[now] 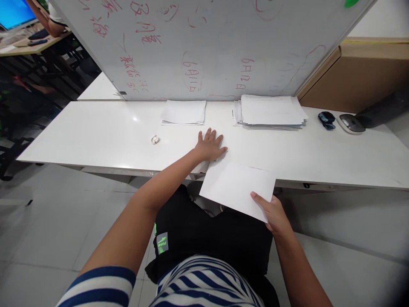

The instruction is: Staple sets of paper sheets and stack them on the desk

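While the left hand [209, 147] rests on the desk [319, 157] inside its front edge, fingers spread wide, the right hand [270, 211] pinches white paper [238, 185] jutting past that edge. Paper stacks [271, 111] [185, 111] line the back edge; room for moving stretches toward the front right corner.

white table [96, 136]: thin paper pile [184, 112], thicker pile [271, 111], white coil [155, 139], dark gadget [326, 119], rounded device [351, 123]
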A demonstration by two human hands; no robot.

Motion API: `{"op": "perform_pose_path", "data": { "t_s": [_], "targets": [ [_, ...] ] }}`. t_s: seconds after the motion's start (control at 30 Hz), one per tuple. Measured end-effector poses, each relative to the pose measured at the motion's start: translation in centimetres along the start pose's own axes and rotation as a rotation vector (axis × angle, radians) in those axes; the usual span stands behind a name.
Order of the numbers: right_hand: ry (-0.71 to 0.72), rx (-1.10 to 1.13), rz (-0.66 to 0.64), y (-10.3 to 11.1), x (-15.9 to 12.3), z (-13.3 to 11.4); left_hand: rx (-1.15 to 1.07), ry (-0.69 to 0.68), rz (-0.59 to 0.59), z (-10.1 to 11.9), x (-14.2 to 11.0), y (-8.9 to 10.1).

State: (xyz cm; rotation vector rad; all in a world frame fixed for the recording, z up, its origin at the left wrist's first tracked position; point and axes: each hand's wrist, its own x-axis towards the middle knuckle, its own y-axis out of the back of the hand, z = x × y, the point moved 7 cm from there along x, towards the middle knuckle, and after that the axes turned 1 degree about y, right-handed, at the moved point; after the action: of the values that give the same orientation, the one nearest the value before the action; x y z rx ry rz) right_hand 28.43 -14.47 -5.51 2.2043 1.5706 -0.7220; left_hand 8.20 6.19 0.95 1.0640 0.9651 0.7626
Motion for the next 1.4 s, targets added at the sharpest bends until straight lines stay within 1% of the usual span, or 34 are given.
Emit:
{"op": "perform_pose_path", "data": {
  "t_s": [0.33, 0.47, 0.6, 0.67, 0.73, 0.8, 0.87, 0.9, 0.93, 0.97, 1.0, 1.03, 1.07, 1.13, 1.2, 1.3, 1.4],
  "targets": [
    [0.016, -0.009, 0.010, -0.1, -0.7, -0.7, -0.031, -0.007, 0.017, -0.1, 0.1, -0.1],
    [0.009, 0.006, -0.006, -0.1, -0.7, -0.6, -0.001, -0.001, 0.012, -0.2, 0.0, -0.1],
    [0.013, 0.004, 0.006, 0.0, -0.6, -0.8, -0.008, -0.004, 0.024, -0.2, 0.0, -0.3],
    [0.019, 0.004, 0.013, -0.1, -0.6, -1.1, -0.054, -0.005, 0.016, -0.3, 0.2, -0.3],
    [0.024, 0.006, 0.017, -0.2, -0.7, -1.3, -0.139, -0.001, -0.025, -0.6, 0.3, 0.0],
    [0.040, 0.004, 0.019, -0.3, -0.9, -1.3, -0.278, -0.008, -0.082, -1.2, 0.4, 0.8],
    [0.108, 0.008, 0.062, 0.2, -0.9, -1.3, -0.477, -0.034, -0.112, -2.0, 0.0, 1.9],
    [0.162, 0.011, 0.106, 0.8, -1.0, -1.3, -0.595, -0.049, -0.098, -2.6, -0.3, 2.6],
    [0.221, 0.017, 0.164, 1.5, -1.2, -1.4, -0.708, -0.049, -0.054, -3.5, -0.7, 3.2],
    [0.277, 0.027, 0.231, 2.5, -1.4, -1.4, -0.798, -0.030, 0.024, -4.6, -1.3, 3.7],
    [0.324, 0.043, 0.296, 3.4, -1.7, -1.5, -0.846, 0.022, 0.143, -6.1, -2.1, 4.1],
    [0.363, 0.067, 0.346, 4.4, -2.1, -1.6, -0.846, 0.066, 0.278, -7.5, -3.0, 4.4],
    [0.396, 0.098, 0.377, 5.2, -2.6, -1.8, -0.805, 0.088, 0.378, -8.6, -3.9, 4.3],
    [0.462, 0.167, 0.393, 6.4, -3.5, -2.6, -0.750, 0.082, 0.431, -9.7, -5.2, 3.3],
    [0.520, 0.218, 0.371, 7.0, -4.4, -3.7, -0.756, 0.091, 0.495, -10.6, -6.1, 2.5],
    [0.551, 0.234, 0.359, 7.0, -5.1, -4.7, -0.736, 0.096, 0.559, -10.8, -6.5, 2.1],
    [0.534, 0.216, 0.350, 6.4, -5.3, -4.6, -0.750, 0.093, 0.561, -10.6, -6.6, 2.2]
  ]
}}
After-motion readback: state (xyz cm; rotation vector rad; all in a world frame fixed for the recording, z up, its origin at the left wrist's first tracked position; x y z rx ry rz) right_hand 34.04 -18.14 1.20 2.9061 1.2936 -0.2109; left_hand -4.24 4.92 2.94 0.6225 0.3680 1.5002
